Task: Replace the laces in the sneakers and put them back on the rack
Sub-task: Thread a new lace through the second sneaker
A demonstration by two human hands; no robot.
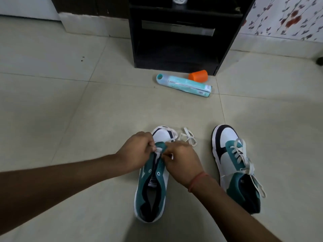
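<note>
Pinching the lace [158, 150] with left hand [138, 151] and right hand [181, 159], you risk skipping an eyelet on the near sneaker [152, 186]

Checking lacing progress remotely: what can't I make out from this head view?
- Lowest eyelets of the left sneaker: covered by the left hand and right hand.
- Lace path through the eyelets: hidden under the fingers.
- Rack top: cut off by the frame edge.
- Spray can label: too small.

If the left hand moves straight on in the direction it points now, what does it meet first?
The left hand points rightward across the near sneaker, so it would probably meet the right hand first, right beside it at the lace. Depth is hard to judge.
</note>
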